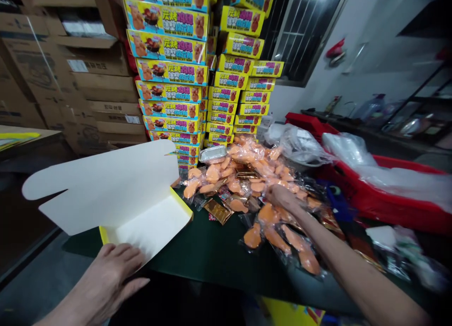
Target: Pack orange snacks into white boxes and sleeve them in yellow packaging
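Observation:
An open cardboard box (151, 227), white inside with yellow edges, lies at the left of the table with its lid raised. My left hand (115, 274) grips its near wall, fingers over the rim and thumb outside. To the right spreads a heap of orange drumstick-shaped pieces (212, 173) in clear plastic bags. My right hand (280, 196) reaches into this heap, fingers curled down; whatever they hold is hidden. Gold foil packets (219, 211) lie among the pieces near the middle. A foil tray (213, 154) with a clear cover rests at the heap's back left.
Tall stacks of yellow printed boxes (169, 71) stand behind the heap. Red plastic baskets (388, 199) with clear bags (353, 151) are at the right. Brown cartons (77, 81) fill the back left. The dark green table's near edge (197, 274) runs below the hands.

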Tool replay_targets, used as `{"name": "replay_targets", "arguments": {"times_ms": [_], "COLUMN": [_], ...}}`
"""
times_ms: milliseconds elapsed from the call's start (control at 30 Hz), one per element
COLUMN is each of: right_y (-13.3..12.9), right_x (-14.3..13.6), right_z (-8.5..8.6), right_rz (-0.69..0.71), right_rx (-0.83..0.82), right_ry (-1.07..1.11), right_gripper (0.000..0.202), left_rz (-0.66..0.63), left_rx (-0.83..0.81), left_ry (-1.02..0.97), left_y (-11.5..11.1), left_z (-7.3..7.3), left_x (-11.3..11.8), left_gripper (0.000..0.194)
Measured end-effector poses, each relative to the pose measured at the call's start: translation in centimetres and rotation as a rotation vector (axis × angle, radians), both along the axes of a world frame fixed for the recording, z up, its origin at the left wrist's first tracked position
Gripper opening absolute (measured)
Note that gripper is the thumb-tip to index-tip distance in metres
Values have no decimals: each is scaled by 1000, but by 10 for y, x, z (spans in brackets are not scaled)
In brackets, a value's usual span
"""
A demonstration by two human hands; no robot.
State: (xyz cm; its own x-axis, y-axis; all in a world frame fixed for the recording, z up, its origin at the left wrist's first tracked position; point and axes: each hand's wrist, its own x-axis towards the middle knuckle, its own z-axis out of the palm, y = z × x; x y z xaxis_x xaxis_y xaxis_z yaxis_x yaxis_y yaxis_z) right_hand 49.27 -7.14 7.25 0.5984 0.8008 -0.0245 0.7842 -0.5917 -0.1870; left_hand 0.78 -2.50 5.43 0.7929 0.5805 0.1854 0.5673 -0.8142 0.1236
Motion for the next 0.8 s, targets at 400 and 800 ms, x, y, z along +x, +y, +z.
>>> {"name": "replay_targets", "arguments": {"times_ms": [400,800], "right_y": [-29,-58], "right_x": [27,43], "right_z": [-24,-42], "right_rz": [103,163], "right_rx": [551,766], "right_ry": [129,330], "right_gripper": [25,28], "left_rz": [-197,-595], "left_rx": [-77,33], "left_ry": [-140,80], "left_y": [-7,23], "left_z": [53,5], "left_x": [90,392], "left_gripper": [30,21]}}
